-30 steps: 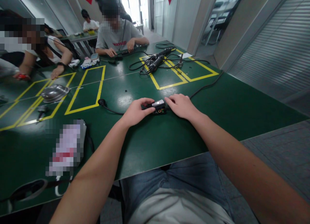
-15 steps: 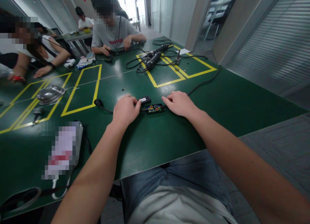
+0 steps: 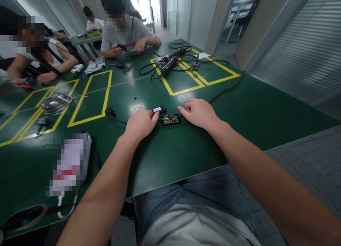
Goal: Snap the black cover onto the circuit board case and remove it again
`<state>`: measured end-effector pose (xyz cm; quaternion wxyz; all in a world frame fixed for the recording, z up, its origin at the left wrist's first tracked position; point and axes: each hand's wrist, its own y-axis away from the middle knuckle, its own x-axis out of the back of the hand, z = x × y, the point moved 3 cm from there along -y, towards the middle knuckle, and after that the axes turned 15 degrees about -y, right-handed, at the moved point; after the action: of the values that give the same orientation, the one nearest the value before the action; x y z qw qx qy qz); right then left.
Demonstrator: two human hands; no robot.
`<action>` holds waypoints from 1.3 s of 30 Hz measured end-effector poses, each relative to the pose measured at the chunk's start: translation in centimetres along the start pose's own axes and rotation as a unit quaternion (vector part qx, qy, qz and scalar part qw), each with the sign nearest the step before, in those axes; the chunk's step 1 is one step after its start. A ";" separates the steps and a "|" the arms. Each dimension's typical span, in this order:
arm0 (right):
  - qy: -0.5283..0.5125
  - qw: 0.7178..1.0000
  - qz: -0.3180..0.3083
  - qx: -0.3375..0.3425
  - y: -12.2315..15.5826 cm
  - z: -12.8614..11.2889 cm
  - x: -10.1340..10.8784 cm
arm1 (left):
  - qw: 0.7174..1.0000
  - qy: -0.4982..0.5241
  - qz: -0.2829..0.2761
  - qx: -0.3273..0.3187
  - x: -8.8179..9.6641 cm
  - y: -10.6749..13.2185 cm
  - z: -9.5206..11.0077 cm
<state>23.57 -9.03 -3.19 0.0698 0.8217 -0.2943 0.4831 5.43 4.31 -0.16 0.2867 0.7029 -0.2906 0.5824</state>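
An opened black case with a green circuit board (image 3: pixel 171 120) lies on the table between my hands, showing two ring-shaped coils and coloured wires. My left hand (image 3: pixel 141 124) is closed at its left end around the power cord (image 3: pixel 119 121), which runs left to a black plug (image 3: pixel 109 112). At the right end, my right hand (image 3: pixel 199 113) has its fingers curled and its thumb beside the cord where it leaves the case. Just behind the board lies the black case cover (image 3: pixel 159 109) with a white label, close to my left fingers.
Black electric screwdrivers (image 3: pixel 170 63) with tangled cords lie at the back, across yellow tape rectangles. A metal shell (image 3: pixel 57 103) sits to the left. Nearer me is a phone-like device (image 3: pixel 69 164), partly blurred. Two co-workers sit around the green table (image 3: pixel 170 157).
My left hand has shifted slightly right along the cord, toward the board. My right hand stays almost still. The co-worker opposite has raised a small dark object.
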 end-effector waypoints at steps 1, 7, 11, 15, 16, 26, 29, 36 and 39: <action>-0.003 1.000 0.002 0.001 0.0 0.0 0.0 | 1.000 0.003 0.001 0.003 0.1 0.0 0.0; -0.005 1.000 -0.002 0.002 -0.1 0.2 -0.1 | 1.000 0.014 -0.007 0.004 0.1 0.0 0.0; 0.000 1.000 -0.021 -0.006 -0.3 0.4 -0.4 | 1.000 0.014 -0.019 0.004 -0.3 -0.2 0.0; 0.004 1.000 -0.025 0.002 -0.4 0.5 -0.6 | 0.999 0.033 -0.015 0.016 -0.6 -0.4 -0.3; 0.005 1.000 -0.026 0.004 -0.5 0.4 -0.5 | 0.999 0.043 -0.006 0.021 -0.8 -0.5 -0.5; -0.032 0.999 -0.028 0.011 -0.3 0.3 -0.2 | 0.980 0.168 0.106 -0.019 -2.8 -2.5 -1.8; -0.047 0.999 -0.023 0.005 -0.4 0.4 -0.2 | 0.972 0.187 0.134 -0.039 -2.5 -2.3 -1.8; -0.080 0.997 -0.018 -0.007 -0.4 0.6 -0.2 | 0.944 0.231 0.134 -0.194 -1.4 -0.9 -0.3; -0.082 0.996 -0.026 -0.002 -0.4 0.5 -0.2 | 0.943 0.224 0.113 -0.220 -1.4 -0.8 0.0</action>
<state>24.07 -8.82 -3.59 0.0599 0.8654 -0.2791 0.4118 5.80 4.91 -1.62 0.4244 0.4359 -0.4175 0.6749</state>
